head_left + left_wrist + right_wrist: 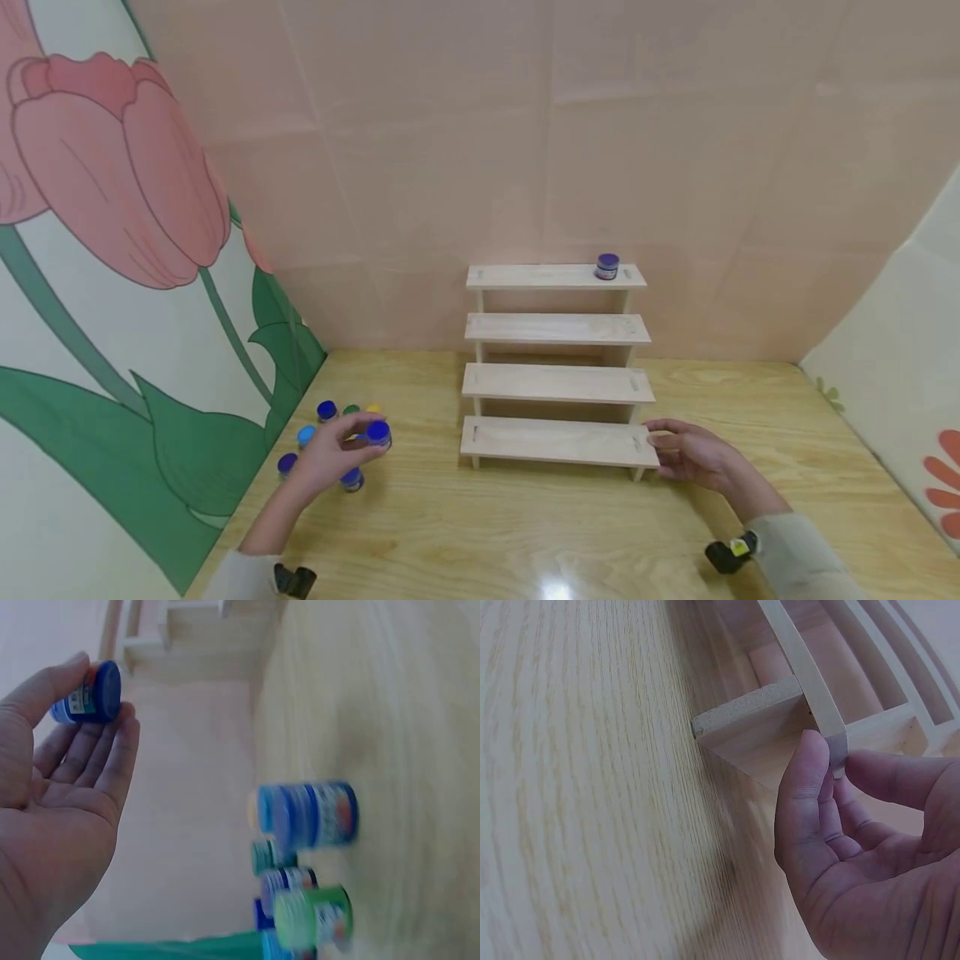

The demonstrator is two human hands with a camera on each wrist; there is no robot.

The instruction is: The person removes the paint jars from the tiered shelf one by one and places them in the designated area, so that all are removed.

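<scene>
My left hand (324, 462) pinches a small jar with a dark blue lid (378, 433) between thumb and fingers, raised above the table. The left wrist view shows that jar (103, 693) with a printed label. On the right, my other hand (697, 457) grips the right end of the lowest board of a four-step wooden rack (555, 440). Thumb and fingers pinch the board's corner (837, 747) in the right wrist view. One purple-lidded jar (607, 267) stands near the right end of the top step; the other steps hold nothing.
Several more small jars stand on the table at left, beneath and around my left hand, including a blue jar (330, 814) and a light green jar (319, 919). A pink-beige backdrop (420, 167) rises behind the rack. Printed panels flank the table (465, 542).
</scene>
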